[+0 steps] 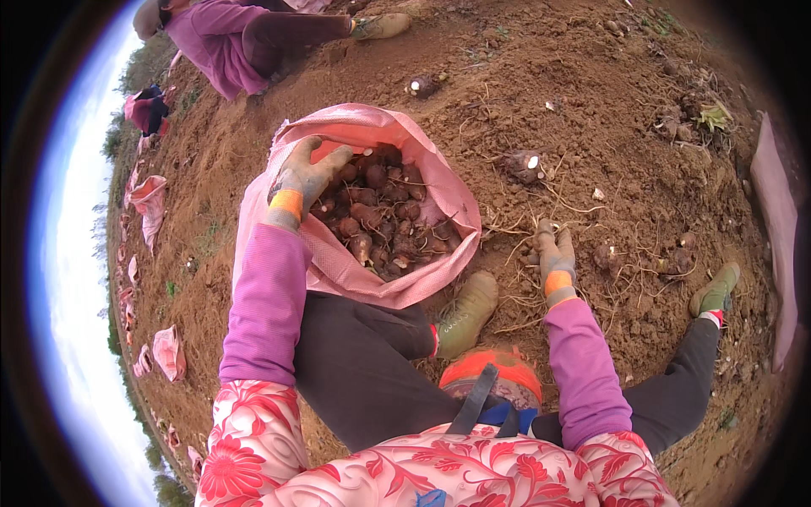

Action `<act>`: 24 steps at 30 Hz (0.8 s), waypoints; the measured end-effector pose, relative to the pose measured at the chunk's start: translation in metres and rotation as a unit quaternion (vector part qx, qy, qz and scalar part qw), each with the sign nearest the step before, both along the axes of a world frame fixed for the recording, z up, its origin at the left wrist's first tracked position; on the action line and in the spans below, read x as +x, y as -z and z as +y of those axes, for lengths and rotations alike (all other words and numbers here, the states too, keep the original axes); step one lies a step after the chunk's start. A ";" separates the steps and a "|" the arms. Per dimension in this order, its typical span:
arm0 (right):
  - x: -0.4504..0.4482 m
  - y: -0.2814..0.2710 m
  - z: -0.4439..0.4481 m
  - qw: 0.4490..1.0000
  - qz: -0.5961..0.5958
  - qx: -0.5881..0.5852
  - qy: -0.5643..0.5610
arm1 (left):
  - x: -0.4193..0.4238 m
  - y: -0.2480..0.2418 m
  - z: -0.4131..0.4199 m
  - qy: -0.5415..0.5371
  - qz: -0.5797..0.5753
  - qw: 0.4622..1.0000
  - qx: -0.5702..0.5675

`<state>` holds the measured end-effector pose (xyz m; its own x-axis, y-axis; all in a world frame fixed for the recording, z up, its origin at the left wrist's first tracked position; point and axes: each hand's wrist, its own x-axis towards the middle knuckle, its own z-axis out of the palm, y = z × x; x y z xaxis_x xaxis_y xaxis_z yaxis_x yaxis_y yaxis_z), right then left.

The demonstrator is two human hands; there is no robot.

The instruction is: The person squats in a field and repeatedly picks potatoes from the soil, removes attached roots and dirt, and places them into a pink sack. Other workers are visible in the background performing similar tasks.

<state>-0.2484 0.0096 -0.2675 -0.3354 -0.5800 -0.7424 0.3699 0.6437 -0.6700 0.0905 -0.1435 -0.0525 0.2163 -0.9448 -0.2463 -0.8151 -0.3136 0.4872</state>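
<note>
My left hand [310, 171], in a soiled work glove with an orange cuff, reaches over the rim of a pink woven sack [453, 190]. Its thumb and fingers are spread above the contents, with nothing seen between them. Many brown root corms, apparently taro [374, 215], lie in the open sack. Down at the soil to the right is my right hand [555, 250], also gloved, among thin pale roots [507, 236]. A small pale bit shows at its fingertips; whether it grips anything is unclear. Just beyond it lies a larger corm [522, 166] with a white cut face.
More corms [608, 256] and another [423, 86] lie on loose brown soil. My green shoes [469, 314] flank the work area. Between my legs is an orange-topped round seat [491, 371]. Another person [222, 38] sits at upper left. Pink sacks [170, 353] line the field's left.
</note>
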 end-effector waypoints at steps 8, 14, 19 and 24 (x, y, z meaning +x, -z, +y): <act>0.120 -0.054 -0.036 0.891 -0.006 -0.369 -0.265 | -0.037 -0.014 0.007 0.090 -0.074 0.993 0.003; -0.146 -0.028 -0.015 0.862 0.355 0.017 -0.362 | -0.129 0.026 0.023 0.231 0.172 0.939 0.189; -0.311 -0.048 -0.060 0.794 0.479 0.078 -0.367 | -0.303 0.130 0.020 0.446 -0.071 0.865 0.216; -0.427 -0.035 -0.183 0.711 0.604 0.096 -0.347 | -0.396 0.231 0.034 0.414 -0.223 0.838 0.277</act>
